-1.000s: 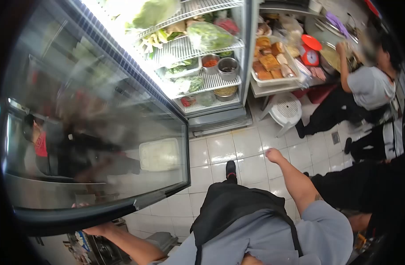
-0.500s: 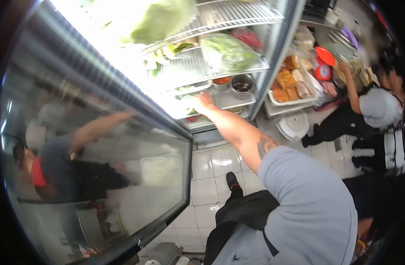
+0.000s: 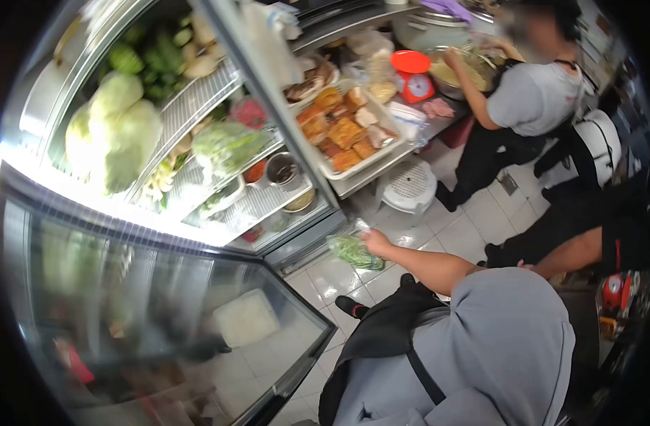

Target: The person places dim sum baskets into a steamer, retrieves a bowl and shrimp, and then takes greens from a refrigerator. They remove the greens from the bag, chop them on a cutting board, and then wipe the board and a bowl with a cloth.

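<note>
My right hand (image 3: pixel 373 242) is closed on the top of a clear plastic bag of green vegetables (image 3: pixel 357 251), which hangs above the tiled floor outside the fridge. To its left, the glass-door fridge stands open, with wire shelves (image 3: pixel 257 209) inside. On these are a large bag of pale green leafy vegetables (image 3: pixel 119 135), another bag of greens (image 3: pixel 229 147) and a metal pot with dark contents (image 3: pixel 283 170). My left hand is not in view.
The open glass door (image 3: pixel 162 319) fills the lower left. A tray of browned food pieces (image 3: pixel 346 131), a red scale (image 3: pixel 415 85) and a white stool (image 3: pixel 407 186) stand beyond the fridge. A co-worker (image 3: pixel 531 96) handles a large bowl; another person's arm (image 3: pixel 573 254) is at the right.
My right hand has moved out of the fridge's lower shelf area and now holds the bag of greens over the floor. The view has turned, showing more of the shelves and the co-worker.
</note>
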`<state>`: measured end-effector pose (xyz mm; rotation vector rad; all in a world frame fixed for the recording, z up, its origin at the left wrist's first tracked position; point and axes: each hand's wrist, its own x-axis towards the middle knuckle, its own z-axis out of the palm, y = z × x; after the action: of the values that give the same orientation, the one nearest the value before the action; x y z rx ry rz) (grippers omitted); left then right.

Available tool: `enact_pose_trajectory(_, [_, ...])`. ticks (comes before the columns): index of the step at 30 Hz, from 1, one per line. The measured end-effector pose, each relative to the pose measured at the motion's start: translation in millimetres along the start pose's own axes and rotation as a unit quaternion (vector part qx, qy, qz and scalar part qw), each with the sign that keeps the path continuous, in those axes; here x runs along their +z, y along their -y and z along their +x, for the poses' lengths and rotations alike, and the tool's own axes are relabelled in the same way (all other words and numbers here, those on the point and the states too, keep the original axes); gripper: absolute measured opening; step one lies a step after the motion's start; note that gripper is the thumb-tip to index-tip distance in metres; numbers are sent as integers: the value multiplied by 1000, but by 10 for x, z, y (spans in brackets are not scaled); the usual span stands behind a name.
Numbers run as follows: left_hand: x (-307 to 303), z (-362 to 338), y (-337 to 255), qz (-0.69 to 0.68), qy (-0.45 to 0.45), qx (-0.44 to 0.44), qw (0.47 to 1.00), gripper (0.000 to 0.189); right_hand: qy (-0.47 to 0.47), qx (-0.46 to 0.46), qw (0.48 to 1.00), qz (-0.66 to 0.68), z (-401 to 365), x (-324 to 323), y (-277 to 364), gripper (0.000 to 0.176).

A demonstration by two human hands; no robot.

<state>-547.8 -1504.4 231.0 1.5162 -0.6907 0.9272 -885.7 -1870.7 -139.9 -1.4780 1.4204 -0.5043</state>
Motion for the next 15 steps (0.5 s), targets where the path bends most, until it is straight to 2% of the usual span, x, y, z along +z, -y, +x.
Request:
enact_pose_trajectory(1, [214, -91, -374, -142, 49, -63, 987, 36, -59, 36, 998, 12, -119, -177, -309, 38])
enact_pose_trajectory(2, [450, -164, -824, -300, 93, -140, 939, 38, -121, 69, 990, 25, -206, -378, -521, 40])
enact_pose_trajectory(3, [648, -226, -1273, -433, 133, -217, 865, 41, -140, 94, 985, 32, -322, -621, -631, 43])
enact_pose_trajectory(5, [965, -410, -1822, -535, 222, -270, 769, 46, -178, 144, 972, 46, -668, -1087, -736, 48])
enact_pose_trajectory(6, [1217, -499, -1872, -508, 262, -223, 790, 35, -188, 141, 967, 103, -899, -1345, -583, 52])
enact_pose_trajectory(8, [1722, -681, -1974, -452, 325, -117, 822, 15, -172, 88, 958, 214, -1078, -1568, -777, 50])
enact_pose_trajectory(9, [2018, -722, -2023, -483, 345, -192, 782, 6, -168, 60, 947, 267, -1217, -1671, -854, 49])
enact_pose_trajectory(11, [2641, -724, -2183, -430, 427, -63, 793, 17, -177, 120, 955, 206, -1556, -1855, -835, 39])
enact_pose_trajectory(12, [2991, -790, -2213, -445, 419, -59, 789, 21, -186, 155, 953, 180, -1739, -1935, -824, 35])
enact_pose_trajectory(13, [3328, -867, -2314, -462, 410, -56, 784, 26, -220, 135, 950, 174, -1933, -1956, -873, 33])
enact_pose_trajectory(15, [3701, -898, -2547, -395, 383, -16, 835, 29, -281, 95, 942, 154, -2334, -1867, -925, 29])
